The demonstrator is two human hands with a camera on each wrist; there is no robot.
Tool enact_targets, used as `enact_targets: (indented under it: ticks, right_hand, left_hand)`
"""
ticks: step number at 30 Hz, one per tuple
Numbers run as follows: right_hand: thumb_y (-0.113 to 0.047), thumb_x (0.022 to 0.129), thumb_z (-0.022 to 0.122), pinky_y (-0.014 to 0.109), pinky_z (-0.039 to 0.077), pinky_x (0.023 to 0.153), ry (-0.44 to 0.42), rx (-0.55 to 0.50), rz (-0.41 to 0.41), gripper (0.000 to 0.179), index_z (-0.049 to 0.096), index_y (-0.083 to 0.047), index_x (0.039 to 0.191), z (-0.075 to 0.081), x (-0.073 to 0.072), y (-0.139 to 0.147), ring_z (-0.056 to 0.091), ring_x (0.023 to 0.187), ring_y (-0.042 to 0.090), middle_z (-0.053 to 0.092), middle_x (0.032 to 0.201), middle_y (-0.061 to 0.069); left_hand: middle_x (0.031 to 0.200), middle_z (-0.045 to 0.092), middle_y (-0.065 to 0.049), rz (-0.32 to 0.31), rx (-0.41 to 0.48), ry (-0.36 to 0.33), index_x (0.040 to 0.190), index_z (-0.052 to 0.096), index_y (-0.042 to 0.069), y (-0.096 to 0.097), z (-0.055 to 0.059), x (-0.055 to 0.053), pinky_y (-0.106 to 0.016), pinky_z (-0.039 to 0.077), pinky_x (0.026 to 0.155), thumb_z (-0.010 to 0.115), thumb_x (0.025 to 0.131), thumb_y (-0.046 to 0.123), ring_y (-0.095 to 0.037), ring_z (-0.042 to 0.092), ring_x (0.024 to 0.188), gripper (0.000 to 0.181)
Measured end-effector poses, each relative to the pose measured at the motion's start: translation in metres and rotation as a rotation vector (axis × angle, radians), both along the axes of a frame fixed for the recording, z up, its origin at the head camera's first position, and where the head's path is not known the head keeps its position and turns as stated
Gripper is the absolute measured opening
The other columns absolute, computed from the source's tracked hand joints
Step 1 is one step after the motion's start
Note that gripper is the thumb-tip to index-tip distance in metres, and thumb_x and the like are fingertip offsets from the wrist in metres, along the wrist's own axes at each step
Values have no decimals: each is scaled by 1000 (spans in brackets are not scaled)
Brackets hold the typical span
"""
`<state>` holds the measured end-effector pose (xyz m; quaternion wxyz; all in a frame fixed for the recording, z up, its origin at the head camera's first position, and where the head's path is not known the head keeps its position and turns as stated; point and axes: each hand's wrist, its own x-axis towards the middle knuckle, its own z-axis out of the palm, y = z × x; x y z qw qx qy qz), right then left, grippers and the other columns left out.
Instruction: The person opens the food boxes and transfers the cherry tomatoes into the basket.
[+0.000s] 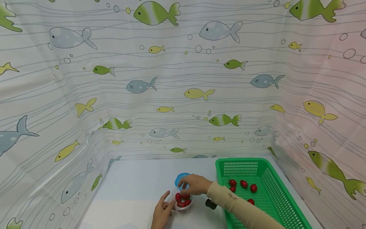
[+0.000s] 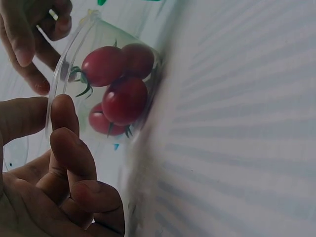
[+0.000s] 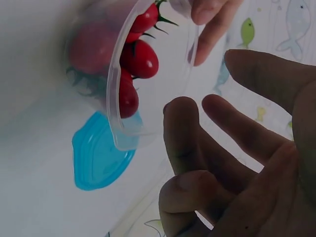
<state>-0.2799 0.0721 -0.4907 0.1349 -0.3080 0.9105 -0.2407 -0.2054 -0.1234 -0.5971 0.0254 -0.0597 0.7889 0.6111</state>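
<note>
A clear plastic container (image 2: 131, 37) with several red cherry tomatoes (image 2: 126, 101) inside stands on the white table. My left hand (image 1: 163, 210) pinches its rim from the left, thumb and finger on either side of the wall. Over the container's far right side hovers my right hand (image 1: 197, 184), fingers loosely bent and nothing between them. In the right wrist view, its fingertips (image 3: 180, 111) are apart from the container's rim (image 3: 114, 84). A blue lid (image 3: 101, 155) lies on the table behind the container, partly covered by my right hand in the head view.
To the right is a green plastic basket (image 1: 241, 160) holding several more tomatoes (image 1: 244, 183); my right forearm (image 1: 243, 206) passes over its near left side. A small black object (image 1: 211, 204) shows beside that forearm. Fish-patterned curtains (image 1: 183, 73) enclose the table (image 1: 128, 184).
</note>
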Motion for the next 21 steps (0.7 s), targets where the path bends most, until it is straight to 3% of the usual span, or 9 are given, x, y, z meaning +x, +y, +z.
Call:
enact_targets:
  ticks: [10,21]
  right_hand:
    - [-31,90,77,26,53,72,-29,86,29,17,76,-23,106,-15,2,-13,63,84,0,71,91,-14]
    - [-28,90,77,26,50,69,-102,122,59,11,76,-21,99,-25,4,-19,59,75,0,66,81,-16]
  left_hand:
    - [77,67,-1,3,-2,19,151,40,0,0,-1,-1,-27,41,58,65,99,37,-18,54,67,68]
    - [76,66,0,3,-2,6,150,41,-1,0,1,-2,-28,40,61,65,100,30,-17,54,67,64]
